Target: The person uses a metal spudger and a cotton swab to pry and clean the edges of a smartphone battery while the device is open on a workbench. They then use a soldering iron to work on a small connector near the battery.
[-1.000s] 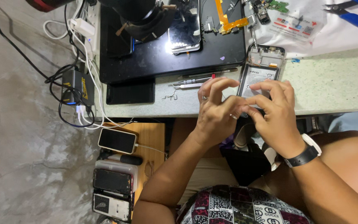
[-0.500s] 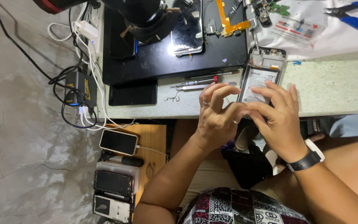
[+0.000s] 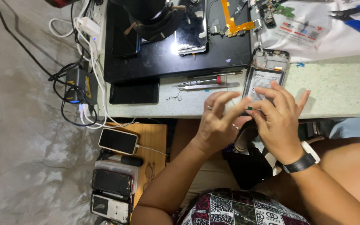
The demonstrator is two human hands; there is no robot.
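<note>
Fingers [image 3: 258, 109] of both hands pinch small green part [image 3: 250, 108] beside opened phone [image 3: 265, 75].

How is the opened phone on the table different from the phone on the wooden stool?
The opened phone has its back off, showing its insides; the phone on the wooden stool is closed, its dark screen whole. The opened one lies on the table by the hands; the other has a white cable plugged in. Both lie flat.

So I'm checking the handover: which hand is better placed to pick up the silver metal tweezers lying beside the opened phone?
Probably left. The left hand sits just below the silver metal tweezers, while the right hand reaches over the opened phone.
</note>
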